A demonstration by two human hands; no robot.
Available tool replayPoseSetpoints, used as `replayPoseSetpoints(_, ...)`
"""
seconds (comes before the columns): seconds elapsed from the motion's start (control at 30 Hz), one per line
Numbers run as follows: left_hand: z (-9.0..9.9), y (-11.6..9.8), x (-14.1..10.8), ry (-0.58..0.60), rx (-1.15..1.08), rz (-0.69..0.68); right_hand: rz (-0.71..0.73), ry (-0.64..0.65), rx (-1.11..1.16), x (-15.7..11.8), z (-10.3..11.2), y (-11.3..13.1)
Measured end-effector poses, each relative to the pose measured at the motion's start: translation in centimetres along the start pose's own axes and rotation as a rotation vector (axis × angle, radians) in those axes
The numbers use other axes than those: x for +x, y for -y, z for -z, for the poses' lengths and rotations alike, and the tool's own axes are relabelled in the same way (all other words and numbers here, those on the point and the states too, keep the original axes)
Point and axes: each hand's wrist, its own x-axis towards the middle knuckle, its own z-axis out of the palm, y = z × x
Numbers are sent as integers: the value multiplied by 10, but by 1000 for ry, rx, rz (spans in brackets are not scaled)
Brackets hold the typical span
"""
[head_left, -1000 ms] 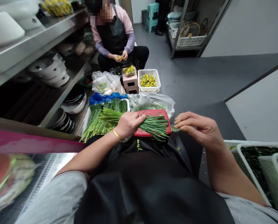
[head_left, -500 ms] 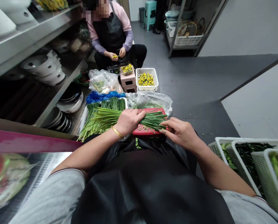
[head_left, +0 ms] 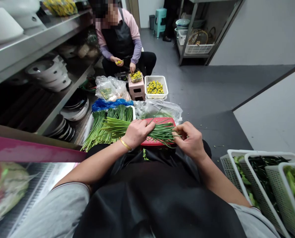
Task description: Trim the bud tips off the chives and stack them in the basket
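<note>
My left hand (head_left: 138,133) is wrapped round a bundle of long green flowering chive stems (head_left: 117,127), held sideways over a red board or lid (head_left: 149,142) strewn with small green bits. At the bundle's right end, my right hand (head_left: 190,138) pinches the tips of some stems between thumb and fingers. Behind and left of the bundle, more stems (head_left: 97,127) lie in a white basket beside a blue plastic bag (head_left: 110,104). Green scraps (head_left: 144,154) cling to my black apron (head_left: 157,198).
Opposite sits a person (head_left: 121,36) handling yellow flowers, by a pink stool (head_left: 136,90) and a white basket (head_left: 167,89) of yellow flowers. Shelves of bowls (head_left: 48,76) line the left. White baskets (head_left: 251,155) of greens stand at the right. A clear plastic bag (head_left: 174,109) lies behind the board.
My right hand has turned and curled more tightly at the stem tips, which have shifted slightly. The person opposite has lowered one hand to the flower box on the stool.
</note>
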Motion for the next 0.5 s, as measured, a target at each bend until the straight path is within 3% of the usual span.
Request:
replayPoseSetpoints(0.1, 0, 0, -1, -35, 27, -16, -299, 141, 344, 3, -3, -5)
replayPoseSetpoints(0.2, 1, 0, -3, -41, 34, -80, -424, 516, 445, 3, -5, -10)
replayPoseSetpoints(0.3, 4, 1, -7, 5, 0, -230, -369, 856, 289, -1, -2, -7)
replayPoseSetpoints(0.4, 9, 8, -11, 13, -45, -289, -247, 857, 39, -5, 16, 2)
replayPoseSetpoints(0.5, 16, 19, -14, 21, -55, -227, -67, 867, 62, -3, 48, 9)
